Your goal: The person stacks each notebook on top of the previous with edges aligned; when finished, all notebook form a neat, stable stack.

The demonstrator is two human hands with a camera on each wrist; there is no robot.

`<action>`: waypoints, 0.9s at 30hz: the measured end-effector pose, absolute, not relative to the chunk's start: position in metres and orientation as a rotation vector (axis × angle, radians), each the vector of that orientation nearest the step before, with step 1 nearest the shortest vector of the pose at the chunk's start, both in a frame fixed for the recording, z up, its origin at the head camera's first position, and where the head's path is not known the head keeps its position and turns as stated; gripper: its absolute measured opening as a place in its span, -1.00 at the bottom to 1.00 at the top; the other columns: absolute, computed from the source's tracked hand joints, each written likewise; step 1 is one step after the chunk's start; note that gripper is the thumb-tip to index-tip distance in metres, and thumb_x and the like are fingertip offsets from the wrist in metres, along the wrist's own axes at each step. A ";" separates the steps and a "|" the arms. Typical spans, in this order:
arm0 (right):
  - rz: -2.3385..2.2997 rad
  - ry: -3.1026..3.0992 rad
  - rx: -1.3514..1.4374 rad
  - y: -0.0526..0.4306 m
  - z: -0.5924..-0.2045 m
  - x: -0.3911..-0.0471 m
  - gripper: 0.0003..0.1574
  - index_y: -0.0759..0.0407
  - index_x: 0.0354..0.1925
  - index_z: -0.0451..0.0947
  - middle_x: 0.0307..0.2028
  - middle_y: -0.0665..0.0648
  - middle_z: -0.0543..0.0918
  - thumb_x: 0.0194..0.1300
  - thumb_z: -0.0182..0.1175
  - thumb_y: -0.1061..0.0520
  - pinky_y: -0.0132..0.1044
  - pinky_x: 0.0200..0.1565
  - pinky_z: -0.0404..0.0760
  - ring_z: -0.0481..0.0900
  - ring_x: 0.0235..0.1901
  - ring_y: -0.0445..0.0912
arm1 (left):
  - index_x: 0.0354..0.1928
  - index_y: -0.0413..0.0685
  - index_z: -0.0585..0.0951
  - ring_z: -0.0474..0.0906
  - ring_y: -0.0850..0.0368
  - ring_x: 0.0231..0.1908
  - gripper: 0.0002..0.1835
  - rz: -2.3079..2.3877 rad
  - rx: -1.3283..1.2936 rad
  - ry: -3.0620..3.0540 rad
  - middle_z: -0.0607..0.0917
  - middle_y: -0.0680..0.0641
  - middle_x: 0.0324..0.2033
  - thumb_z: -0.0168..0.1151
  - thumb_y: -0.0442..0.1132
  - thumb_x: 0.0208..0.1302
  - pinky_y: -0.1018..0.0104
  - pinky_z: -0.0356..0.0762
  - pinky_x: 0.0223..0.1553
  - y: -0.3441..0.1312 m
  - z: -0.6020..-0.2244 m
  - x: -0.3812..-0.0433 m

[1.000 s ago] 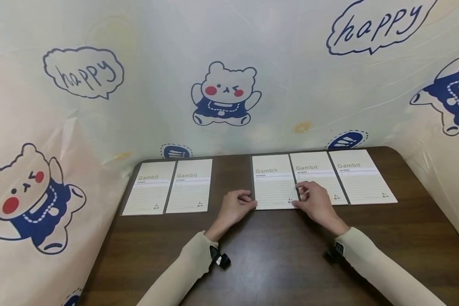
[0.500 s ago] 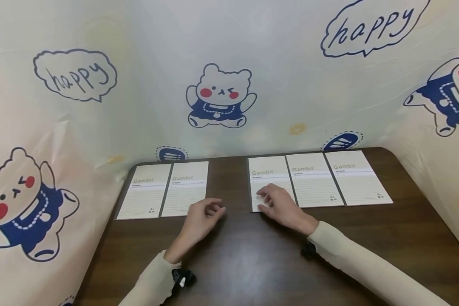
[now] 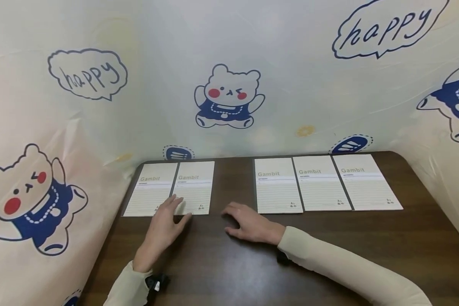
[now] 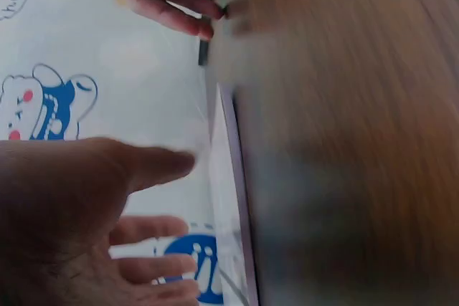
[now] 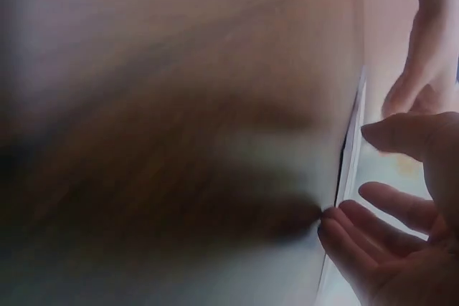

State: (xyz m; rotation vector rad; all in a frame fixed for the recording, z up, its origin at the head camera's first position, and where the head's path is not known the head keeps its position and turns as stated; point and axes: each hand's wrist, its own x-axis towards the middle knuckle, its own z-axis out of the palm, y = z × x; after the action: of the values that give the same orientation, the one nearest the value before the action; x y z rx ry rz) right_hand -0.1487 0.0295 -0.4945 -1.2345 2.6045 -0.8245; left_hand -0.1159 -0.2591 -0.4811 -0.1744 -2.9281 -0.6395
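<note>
Two white notebooks marked "Gambit" lie side by side at the table's left, the outer-left notebook (image 3: 147,191) and the inner-left notebook (image 3: 194,187). My left hand (image 3: 161,229) is over their near edges, thumb and fingers spread, gripping nothing; whether it touches them I cannot tell. Three more notebooks lie in a row on the right: the nearest-to-middle notebook (image 3: 277,187), the middle one (image 3: 321,187) and the far-right notebook (image 3: 367,185). In the gap between both groups, my right hand (image 3: 248,223) is low by the wood, its fingers loosely bent and holding nothing.
The dark brown wooden table (image 3: 229,263) reaches back to a pale curtain (image 3: 157,106) printed with bears and "happy" bubbles. This curtain closes in the back and both sides. A dark strip of table shows between the two notebook groups.
Both hands have left the notebook at the right group's left end and moved left. My left hand now reaches the left pair; my right hand is over the gap. The notebooks keep their places.
</note>
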 end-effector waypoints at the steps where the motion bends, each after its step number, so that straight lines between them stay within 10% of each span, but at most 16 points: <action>1: -0.802 2.594 -1.239 0.025 -0.496 -0.148 -0.34 0.22 0.37 0.47 0.34 0.15 0.56 0.45 0.30 -0.05 -0.11 0.40 0.52 0.53 0.36 -0.01 | 0.35 -0.31 0.54 0.37 -0.45 0.43 -0.34 -0.604 -0.196 -2.956 0.46 -0.46 0.41 0.48 -0.10 0.31 -0.39 0.38 0.36 -0.263 -0.482 -0.115; 10: -0.519 2.533 -1.415 -0.010 -0.504 -0.143 0.12 0.21 0.66 -0.03 0.69 0.17 -0.04 0.51 0.10 -0.39 -0.08 0.60 0.23 -0.03 0.68 0.05 | 0.57 -0.18 0.30 0.10 -0.43 0.58 -0.11 -0.487 -0.351 -3.124 0.17 -0.38 0.60 0.46 0.01 0.33 -0.41 0.25 0.45 -0.280 -0.485 -0.106; 27: -0.379 2.507 -1.356 -0.022 -0.495 -0.141 0.16 0.13 0.67 -0.02 0.69 0.09 -0.02 0.46 0.08 -0.47 -0.02 0.62 0.16 0.00 0.68 -0.01 | 0.59 -0.14 0.28 0.10 -0.40 0.58 -0.15 -0.524 -0.377 -3.201 0.14 -0.35 0.61 0.37 0.06 0.40 -0.34 0.34 0.42 -0.281 -0.490 -0.101</action>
State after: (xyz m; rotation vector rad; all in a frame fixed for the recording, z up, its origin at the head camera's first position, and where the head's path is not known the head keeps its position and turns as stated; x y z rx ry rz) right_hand -0.1411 -0.0222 -0.4950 -1.3560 2.5065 -0.3791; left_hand -0.1007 -0.2813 -0.4905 -0.3773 -3.2008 -0.5244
